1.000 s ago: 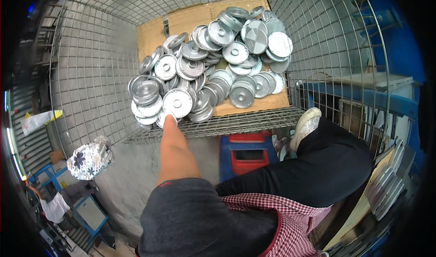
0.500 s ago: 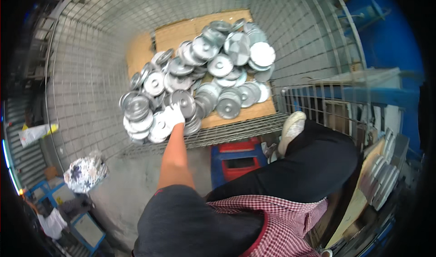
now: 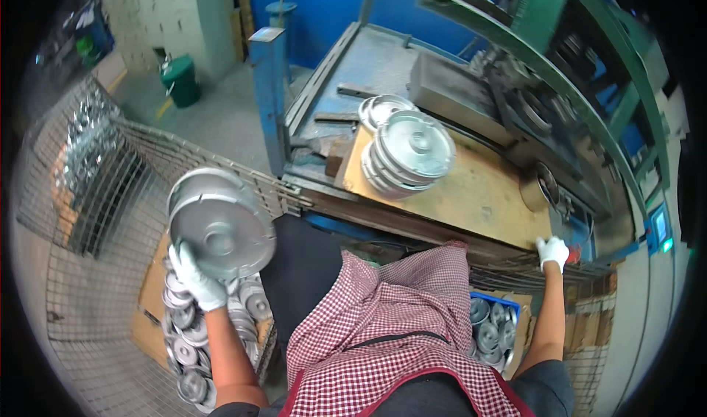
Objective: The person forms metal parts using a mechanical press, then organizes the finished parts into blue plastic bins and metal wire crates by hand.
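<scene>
At the far left, a heap of shiny metal scraps (image 3: 92, 145) sits behind wire mesh. Nearer, the wire cage (image 3: 81, 321) holds many loose metal discs (image 3: 193, 347) on a sheet of cardboard. Above them, the white-gloved left hand (image 3: 197, 281) has its fingers closed on the lower left rim of a pair of grey discs (image 3: 221, 229), one overlapping the other. The pair is tilted, broad faces showing; its right edge meets the dark trouser leg (image 3: 294, 262) in view, though contact cannot be told.

Past the mesh, open floor surrounds a green bucket (image 3: 180, 82) and runs to a blue post (image 3: 269, 100). On the worktop (image 3: 479, 211), a stack of discs (image 3: 412, 152) stands near the left end, its base close to the front edge, with a smaller pile (image 3: 384, 109) just behind. Right of the stack, a bare stretch of board leaves room as far as a round metal ring (image 3: 541, 189). Below, a blue crate (image 3: 517, 315) holds smaller discs. The gloved right hand (image 3: 552, 252) is at the worktop's right front corner, beside a red part (image 3: 574, 255); whether its fingers grip anything cannot be told.
</scene>
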The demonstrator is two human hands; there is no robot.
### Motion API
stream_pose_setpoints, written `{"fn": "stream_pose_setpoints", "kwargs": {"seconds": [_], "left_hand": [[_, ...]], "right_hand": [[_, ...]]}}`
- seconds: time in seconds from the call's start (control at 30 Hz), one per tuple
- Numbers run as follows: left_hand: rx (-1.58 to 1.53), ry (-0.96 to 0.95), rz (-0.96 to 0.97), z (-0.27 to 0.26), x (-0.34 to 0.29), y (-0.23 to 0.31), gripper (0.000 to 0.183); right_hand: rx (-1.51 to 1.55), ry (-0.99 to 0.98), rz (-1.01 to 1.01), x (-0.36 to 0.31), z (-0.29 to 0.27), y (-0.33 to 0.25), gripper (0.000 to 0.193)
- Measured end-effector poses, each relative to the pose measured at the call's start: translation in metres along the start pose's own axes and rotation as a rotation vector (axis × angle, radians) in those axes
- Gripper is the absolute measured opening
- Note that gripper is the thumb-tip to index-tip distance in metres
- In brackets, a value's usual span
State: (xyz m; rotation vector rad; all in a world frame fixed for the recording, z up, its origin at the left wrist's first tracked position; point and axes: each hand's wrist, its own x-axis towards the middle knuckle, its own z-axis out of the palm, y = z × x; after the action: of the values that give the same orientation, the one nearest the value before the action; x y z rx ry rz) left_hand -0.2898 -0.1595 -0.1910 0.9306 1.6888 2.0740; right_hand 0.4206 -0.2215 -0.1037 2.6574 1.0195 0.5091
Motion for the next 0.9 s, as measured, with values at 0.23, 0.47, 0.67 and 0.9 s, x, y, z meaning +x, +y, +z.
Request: {"fn": "stream_pose_setpoints", "kwargs": {"seconds": [0.23, 0.47, 0.67, 0.9], "left_hand": [[-0.221, -0.691, 0.08, 0.204, -0.027, 0.09, 0.035], [0.883, -0.569, 0.603, 0.295, -0.047, 0.161, 0.029], [0.553, -0.542, 0.715, 0.31, -0.044, 0.159, 0.031], [0.93, -1.06, 0.744, 0.343, -0.05, 0.194, 0.034]], "right_hand": [[0.352, 0.284, 0.084, 0.007, 0.04, 0.008, 0.035], [0.42, 0.465, 0.05, 0.0, 0.043, 0.007, 0.026], [0.504, 0.532, 0.088, 0.005, 0.043, 0.002, 0.026], [0.564, 0.603, 0.109, 0.002, 0.039, 0.006, 0.024]]}}
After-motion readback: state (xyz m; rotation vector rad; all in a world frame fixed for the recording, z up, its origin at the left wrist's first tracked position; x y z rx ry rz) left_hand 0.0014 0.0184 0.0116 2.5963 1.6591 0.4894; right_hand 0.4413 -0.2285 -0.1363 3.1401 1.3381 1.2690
